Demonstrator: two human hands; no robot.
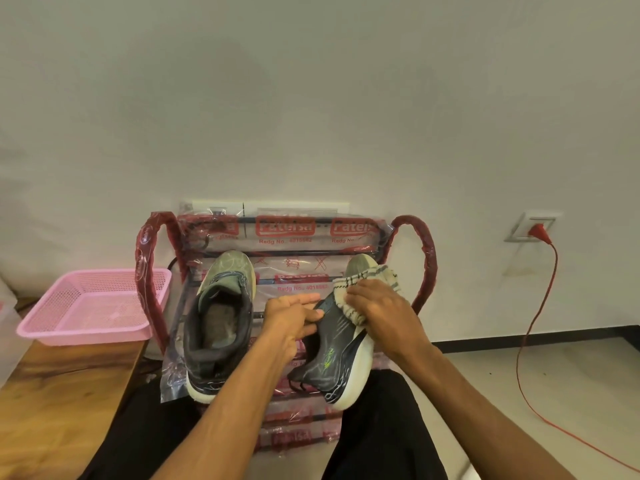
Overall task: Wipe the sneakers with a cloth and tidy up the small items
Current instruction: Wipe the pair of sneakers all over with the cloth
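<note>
Two dark grey sneakers with pale green toes and cream soles stand on a red shoe rack wrapped in printed plastic. The left sneaker sits flat, its opening facing me. The right sneaker is tipped onto its side. My left hand grips the right sneaker at its tongue and collar. My right hand holds a cream cloth with dark stripes and presses it against the sneaker's upper near the toe.
A pink mesh basket stands on a wooden bench at the left. A red cable runs from a wall socket down across the floor on the right. My legs in dark trousers flank the rack.
</note>
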